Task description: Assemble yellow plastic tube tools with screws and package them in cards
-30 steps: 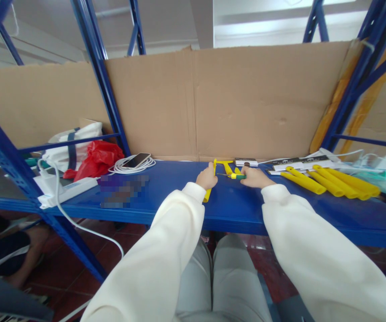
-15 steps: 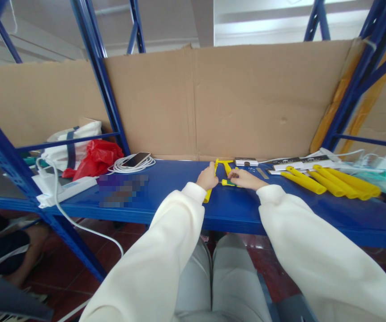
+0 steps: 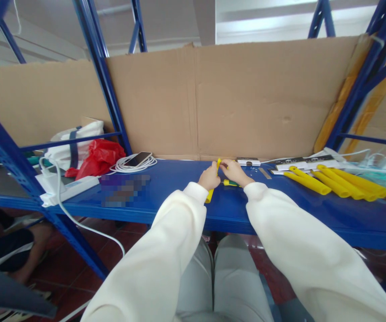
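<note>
My left hand [image 3: 209, 176] is closed around a yellow plastic handle [image 3: 209, 196], whose lower end sticks out below the fist and whose narrow tip shows above it. At that tip are the fingers of my right hand [image 3: 233, 171], bent in a pinch. Whatever lies between them is too small or hidden to name. Just below my right hand lies a green-and-yellow screwdriver-like tool [image 3: 230, 183] on the blue shelf top [image 3: 173, 188], partly covered by the hand. A flat metal strip [image 3: 264, 173] rests to the right, with tiny pieces beside it.
Several yellow handles [image 3: 344, 183] lie at the right, before white-and-black boxes [image 3: 290, 164]. A small box [image 3: 248, 162] stands at the back. To the left are a phone [image 3: 138, 159] on a coiled white cable, a red bag [image 3: 100, 154] and a power strip [image 3: 75, 189].
My right hand has moved left and up to the top of the yellow handle. The yellow T-shaped piece seen beside it earlier is now out of sight. My left hand keeps its hold.
</note>
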